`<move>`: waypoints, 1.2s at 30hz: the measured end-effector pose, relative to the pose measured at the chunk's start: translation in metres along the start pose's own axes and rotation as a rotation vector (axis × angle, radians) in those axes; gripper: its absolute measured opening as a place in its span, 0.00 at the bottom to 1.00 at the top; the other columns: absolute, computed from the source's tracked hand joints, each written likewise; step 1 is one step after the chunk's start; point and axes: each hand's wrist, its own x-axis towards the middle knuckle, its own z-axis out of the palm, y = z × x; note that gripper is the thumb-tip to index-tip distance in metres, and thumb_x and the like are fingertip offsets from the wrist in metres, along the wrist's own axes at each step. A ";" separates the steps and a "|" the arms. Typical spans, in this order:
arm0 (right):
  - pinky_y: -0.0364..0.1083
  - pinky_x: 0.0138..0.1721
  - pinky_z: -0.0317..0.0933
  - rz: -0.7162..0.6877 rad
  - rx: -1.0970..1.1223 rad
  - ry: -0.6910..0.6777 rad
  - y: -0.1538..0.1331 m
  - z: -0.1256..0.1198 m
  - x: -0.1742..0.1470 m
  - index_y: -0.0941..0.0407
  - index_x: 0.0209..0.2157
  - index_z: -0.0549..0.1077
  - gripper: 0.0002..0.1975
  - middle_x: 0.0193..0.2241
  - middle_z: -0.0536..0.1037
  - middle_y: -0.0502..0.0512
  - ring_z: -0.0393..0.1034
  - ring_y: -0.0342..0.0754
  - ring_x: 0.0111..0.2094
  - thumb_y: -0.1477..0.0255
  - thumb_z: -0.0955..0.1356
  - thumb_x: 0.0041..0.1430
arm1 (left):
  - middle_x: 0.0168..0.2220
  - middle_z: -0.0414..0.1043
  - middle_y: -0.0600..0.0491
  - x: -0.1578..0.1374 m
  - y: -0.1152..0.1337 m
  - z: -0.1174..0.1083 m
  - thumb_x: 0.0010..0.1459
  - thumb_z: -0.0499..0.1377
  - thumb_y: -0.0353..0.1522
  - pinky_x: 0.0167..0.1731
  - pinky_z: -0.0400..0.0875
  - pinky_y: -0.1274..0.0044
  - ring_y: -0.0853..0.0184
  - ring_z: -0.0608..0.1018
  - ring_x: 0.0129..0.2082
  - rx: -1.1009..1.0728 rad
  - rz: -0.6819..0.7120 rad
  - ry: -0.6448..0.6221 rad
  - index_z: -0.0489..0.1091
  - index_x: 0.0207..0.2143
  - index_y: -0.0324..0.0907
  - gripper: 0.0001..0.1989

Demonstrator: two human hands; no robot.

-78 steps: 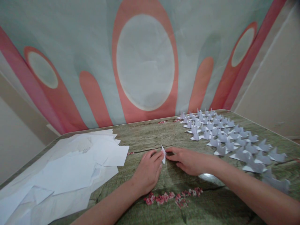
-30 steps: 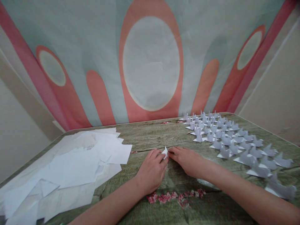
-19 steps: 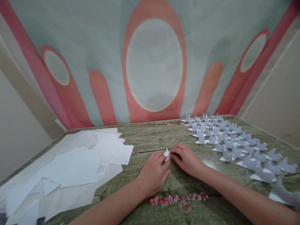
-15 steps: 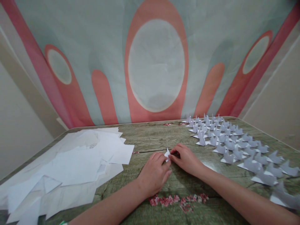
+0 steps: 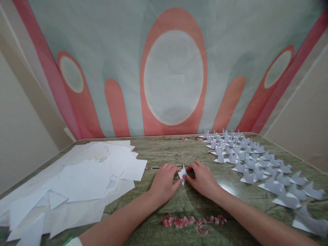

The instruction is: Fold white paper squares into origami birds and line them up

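Note:
A small white folded paper bird (image 5: 182, 173) is held between my hands above the middle of the table. My left hand (image 5: 166, 182) pinches its left side with thumb and fingers. From the other side, my right hand (image 5: 201, 177) grips it, thumb low and forefinger near the top. One thin point of the paper stands up and another points down; the finer folds are too small to make out.
Loose white sheets (image 5: 84, 177) lie in an overlapping pile on the left. Several rows of finished white paper birds (image 5: 248, 160) stand along the right side. The wood-patterned table (image 5: 164, 150) meets a printed backdrop (image 5: 174, 75) at its far edge.
My left hand has turned, its thumb now at the lower left of the paper bird. More of the bird shows between the fingers. The view has tilted slightly upward.

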 end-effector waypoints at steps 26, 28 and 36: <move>0.42 0.35 0.60 -0.100 0.719 0.097 -0.006 -0.015 -0.007 0.57 0.34 0.71 0.12 0.30 0.74 0.52 0.67 0.45 0.32 0.65 0.61 0.59 | 0.34 0.70 0.52 0.024 -0.004 0.010 0.49 0.61 0.29 0.34 0.65 0.77 0.68 0.72 0.35 -0.860 -0.199 -0.018 0.64 0.37 0.38 0.13; 0.43 0.35 0.59 -0.135 0.640 0.124 -0.003 -0.018 -0.007 0.57 0.34 0.72 0.11 0.30 0.74 0.52 0.67 0.46 0.32 0.66 0.61 0.59 | 0.40 0.69 0.51 0.023 -0.002 0.004 0.47 0.62 0.27 0.39 0.65 0.76 0.66 0.71 0.41 -0.768 -0.112 0.028 0.61 0.45 0.41 0.22; 0.44 0.35 0.60 -0.310 0.489 0.109 0.004 -0.017 -0.007 0.54 0.39 0.72 0.11 0.30 0.72 0.54 0.66 0.46 0.32 0.69 0.60 0.61 | 0.36 0.71 0.51 0.028 -0.009 -0.003 0.53 0.58 0.29 0.40 0.67 0.74 0.67 0.73 0.37 -0.753 -0.058 0.040 0.66 0.38 0.39 0.09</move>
